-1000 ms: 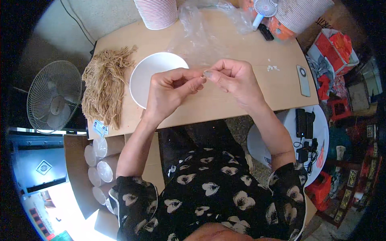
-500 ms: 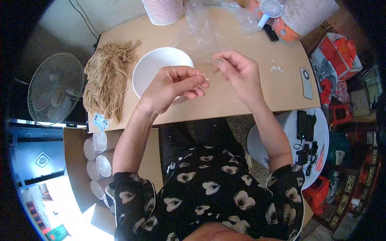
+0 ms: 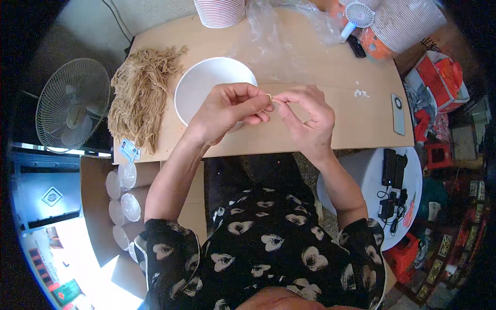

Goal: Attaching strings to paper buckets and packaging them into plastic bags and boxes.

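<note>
My left hand (image 3: 225, 113) pinches a thin pale cord (image 3: 270, 96) between thumb and forefinger, and a small loop of it shows above the fingertips. My right hand (image 3: 312, 121) is closed in a pinch at the same spot, its thumb and forefinger on the cord beside the left fingertips. Most of the cord is hidden by my fingers. Behind my left hand stands a white paper bucket (image 3: 187, 98), open at the top, its inside only partly seen. A thick bundle of tan cords (image 3: 137, 106) lies to the left of the bucket.
Small white scraps (image 3: 360, 93) and a phone (image 3: 398, 114) lie at the table's right. Stacked paper buckets (image 3: 219, 13), clear plastic bags (image 3: 268, 39) and a handheld fan (image 3: 356, 16) are at the back. A standing fan (image 3: 73, 106) is left; an open carton (image 3: 93, 206) sits below.
My right hand has moved left and slightly down, from apart in the air to meeting my left fingertips at the cord. My left hand keeps its pinch. The view has shifted slightly.
</note>
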A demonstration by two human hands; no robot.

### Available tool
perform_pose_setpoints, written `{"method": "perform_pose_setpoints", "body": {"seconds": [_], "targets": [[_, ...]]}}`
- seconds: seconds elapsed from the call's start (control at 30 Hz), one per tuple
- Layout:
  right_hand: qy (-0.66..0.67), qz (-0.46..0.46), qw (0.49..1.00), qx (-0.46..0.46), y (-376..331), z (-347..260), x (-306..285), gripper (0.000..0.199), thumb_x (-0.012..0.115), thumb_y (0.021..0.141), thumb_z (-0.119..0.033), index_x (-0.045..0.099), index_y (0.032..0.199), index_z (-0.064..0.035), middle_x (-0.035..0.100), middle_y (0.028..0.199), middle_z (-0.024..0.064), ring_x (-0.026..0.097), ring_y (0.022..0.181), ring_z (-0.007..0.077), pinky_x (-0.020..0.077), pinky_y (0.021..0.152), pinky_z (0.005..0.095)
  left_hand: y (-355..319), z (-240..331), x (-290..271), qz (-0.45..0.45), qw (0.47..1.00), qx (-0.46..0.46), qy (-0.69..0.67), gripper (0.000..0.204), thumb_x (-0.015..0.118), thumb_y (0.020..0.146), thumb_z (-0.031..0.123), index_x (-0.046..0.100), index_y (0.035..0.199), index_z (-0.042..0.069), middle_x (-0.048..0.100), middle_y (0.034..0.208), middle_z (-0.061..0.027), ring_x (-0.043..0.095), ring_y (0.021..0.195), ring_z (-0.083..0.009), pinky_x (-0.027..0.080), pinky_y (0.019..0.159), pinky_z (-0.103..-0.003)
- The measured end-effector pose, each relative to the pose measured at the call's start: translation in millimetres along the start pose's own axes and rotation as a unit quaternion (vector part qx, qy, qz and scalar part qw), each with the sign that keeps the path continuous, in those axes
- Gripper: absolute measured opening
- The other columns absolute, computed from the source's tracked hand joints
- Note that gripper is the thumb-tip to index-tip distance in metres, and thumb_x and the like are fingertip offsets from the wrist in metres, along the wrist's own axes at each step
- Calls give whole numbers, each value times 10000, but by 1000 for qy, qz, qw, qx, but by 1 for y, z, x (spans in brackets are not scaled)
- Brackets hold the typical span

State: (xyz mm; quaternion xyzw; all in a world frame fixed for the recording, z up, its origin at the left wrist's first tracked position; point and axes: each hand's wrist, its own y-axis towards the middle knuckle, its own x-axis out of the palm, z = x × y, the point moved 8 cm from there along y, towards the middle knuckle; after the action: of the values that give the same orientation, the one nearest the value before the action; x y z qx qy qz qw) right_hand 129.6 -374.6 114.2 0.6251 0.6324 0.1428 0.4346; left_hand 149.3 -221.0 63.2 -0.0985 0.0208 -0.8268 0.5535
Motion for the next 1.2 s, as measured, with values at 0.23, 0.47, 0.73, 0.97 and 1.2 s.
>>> {"method": "perform_pose_setpoints", "body": {"seconds": [0.23,0.47,0.73,0.97,1.2], "targets": [[18,8,999,26,-3,7,5,147,770,758,-10,682,865,-62,682,834,36,630,786,197,446,782,327,-1,1,-1,7,1000,8,-20,260,646,956,167,646,1111,-42,707,974,-129,705,842,-158,577,744,-230],[40,7,998,46,-4,13,9,145,756,773,4,677,881,-50,682,833,45,633,774,189,467,749,317,2,-2,-1,18,999,2,-31,292,637,959,147,612,1170,-52,706,989,-142,708,872,-180,581,772,-246],[60,-16,997,55,-5,17,12,124,743,788,12,671,876,-37,678,818,56,639,746,187,488,720,312,5,-1,-2,20,999,25,0,228,623,968,146,623,1113,-30,701,942,-113,700,845,-158,573,732,-239],[66,-37,994,80,-10,23,15,115,734,798,6,658,876,-31,663,800,53,630,743,188,480,731,318,4,-4,-6,42,999,22,-6,179,622,968,133,644,1040,-29,696,921,-98,695,815,-145,567,704,-231],[81,-36,993,81,-9,15,18,109,727,804,2,644,869,-27,657,800,59,624,744,187,460,741,321,2,0,-6,71,996,58,19,180,660,936,86,645,1025,-70,697,909,-98,693,799,-126,585,721,-218]]}}
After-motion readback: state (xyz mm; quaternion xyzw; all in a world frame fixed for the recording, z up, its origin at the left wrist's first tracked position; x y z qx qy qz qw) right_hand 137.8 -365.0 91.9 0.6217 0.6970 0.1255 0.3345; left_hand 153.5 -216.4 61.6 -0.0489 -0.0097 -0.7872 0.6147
